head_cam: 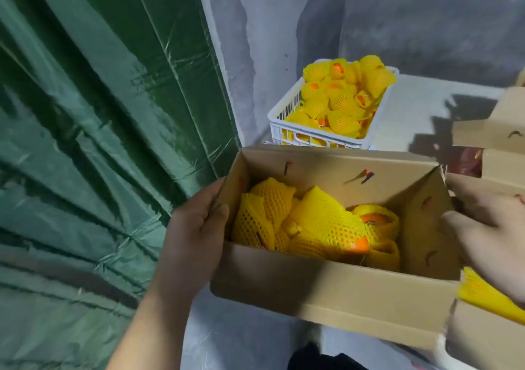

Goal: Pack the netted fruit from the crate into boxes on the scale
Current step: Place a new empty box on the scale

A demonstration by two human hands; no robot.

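Cardboard box (326,290) sits in the middle of the view, open at the top, held between both hands. Left hand (196,227) grips the box's left end wall, thumb hooked over the rim on the inside and the palm flat against the outside. Right hand (491,227) is at the box's right end, fingers spread and bent over the raised side flap; it is blurred, so how firmly it clasps the flap I cannot tell. The two hands are well apart, one at each end of the box.

Inside the box lie several netted fruit (315,222), each wrapped in yellow foam mesh, with orange skin showing through at a couple of open ends. They cover the bottom of the box and are piled loosely against one another.

Beyond the box, on the pale floor against a grey wall (397,14), stands a white plastic crate (284,119), heaped above its rim with more yellow-netted fruit (343,97). A green tarpaulin (99,128) hangs in folds along the left side. To the right, partly cut off by the frame edge, are other cardboard boxes (491,131) with flaps open, and one below the right hand shows more yellow netting (488,298). No scale can be made out.
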